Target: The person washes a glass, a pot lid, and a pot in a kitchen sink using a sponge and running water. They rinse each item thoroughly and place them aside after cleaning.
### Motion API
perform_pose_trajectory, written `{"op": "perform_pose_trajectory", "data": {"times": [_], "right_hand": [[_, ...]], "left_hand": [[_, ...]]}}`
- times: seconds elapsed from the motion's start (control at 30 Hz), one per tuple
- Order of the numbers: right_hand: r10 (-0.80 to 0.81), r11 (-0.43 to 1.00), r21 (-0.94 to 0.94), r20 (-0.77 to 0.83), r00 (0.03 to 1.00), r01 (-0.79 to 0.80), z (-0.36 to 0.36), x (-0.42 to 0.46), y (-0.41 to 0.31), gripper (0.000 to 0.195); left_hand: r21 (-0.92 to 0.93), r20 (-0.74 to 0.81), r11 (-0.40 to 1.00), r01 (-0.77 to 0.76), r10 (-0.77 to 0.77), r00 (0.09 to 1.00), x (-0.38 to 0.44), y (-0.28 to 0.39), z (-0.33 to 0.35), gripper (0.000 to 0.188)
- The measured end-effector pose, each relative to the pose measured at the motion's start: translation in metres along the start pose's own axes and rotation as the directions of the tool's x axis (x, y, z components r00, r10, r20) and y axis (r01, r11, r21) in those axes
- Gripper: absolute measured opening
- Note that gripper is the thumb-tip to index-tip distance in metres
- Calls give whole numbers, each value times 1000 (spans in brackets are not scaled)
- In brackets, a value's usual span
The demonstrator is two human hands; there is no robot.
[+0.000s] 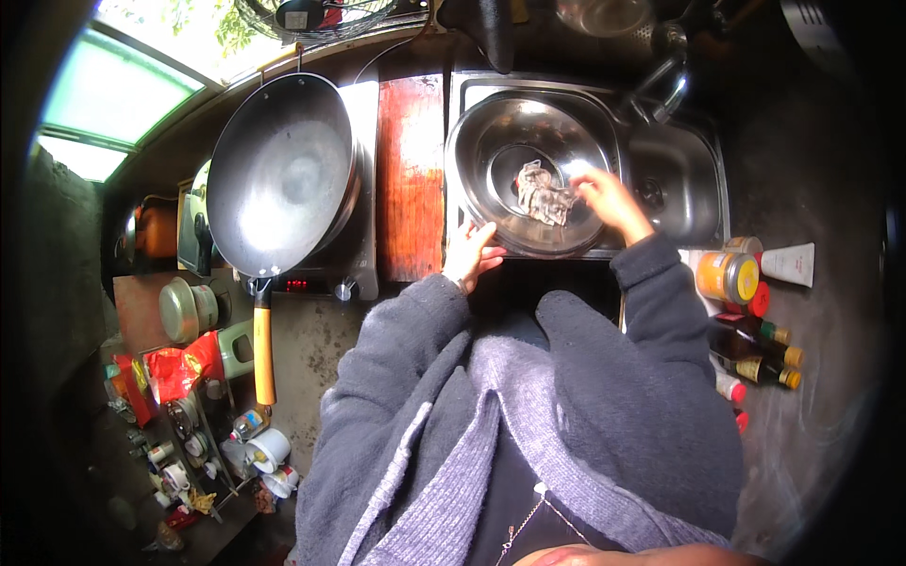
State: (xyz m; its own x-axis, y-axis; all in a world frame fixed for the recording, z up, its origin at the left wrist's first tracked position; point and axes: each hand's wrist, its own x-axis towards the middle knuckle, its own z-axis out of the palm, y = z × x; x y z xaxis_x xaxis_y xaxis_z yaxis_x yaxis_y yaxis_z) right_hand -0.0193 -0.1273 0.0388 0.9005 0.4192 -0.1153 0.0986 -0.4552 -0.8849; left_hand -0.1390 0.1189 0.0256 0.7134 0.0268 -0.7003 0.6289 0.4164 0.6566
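Observation:
A wide stainless-steel basin (471,152) rests on the steel double sink, over its left bowl. Inside it lies a crumpled, patterned grey-beige cloth (543,198). My left hand (471,255) is at the basin's near left edge, thumb up by the rim and fingers below, holding the rim. Over the basin's right side is my right hand (607,201), its fingertips right beside the cloth. They look slightly blurred, and whether they pinch the cloth is not clear.
Left of a reddish wooden board (410,177) a wok (283,170) sits on an induction cooker (364,247), its wooden handle (262,354) pointing towards me. A faucet (669,92) rises behind the right sink bowl (672,180). Jars (727,276) and bottles (757,347) stand low at right.

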Motion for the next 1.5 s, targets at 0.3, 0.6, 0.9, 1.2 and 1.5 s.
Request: {"op": "perform_pose_trajectory", "data": {"times": [0.3,0.6,0.9,1.2,1.5], "right_hand": [[151,928,352,-42,988,-126,76,-131,-77,11],[491,724,383,300,818,-574,296,-129,-19,13],[482,874,175,-187,856,-453,440,28,54,17],[502,843,343,-227,835,-413,405,97,66,20],[485,827,430,-220,847,-362,376,153,55,23]], "left_hand": [[-25,197,999,-47,51,979,-79,-57,-142,19],[-232,-287,970,-70,0,958,-143,-149,-293,7],[-479,-429,875,-64,-170,887,-149,-235,-338,15],[-523,-377,852,-13,-218,900,-148,-275,-362,12],[-475,-321,880,-11,-161,933,-133,-256,-337,12]]}}
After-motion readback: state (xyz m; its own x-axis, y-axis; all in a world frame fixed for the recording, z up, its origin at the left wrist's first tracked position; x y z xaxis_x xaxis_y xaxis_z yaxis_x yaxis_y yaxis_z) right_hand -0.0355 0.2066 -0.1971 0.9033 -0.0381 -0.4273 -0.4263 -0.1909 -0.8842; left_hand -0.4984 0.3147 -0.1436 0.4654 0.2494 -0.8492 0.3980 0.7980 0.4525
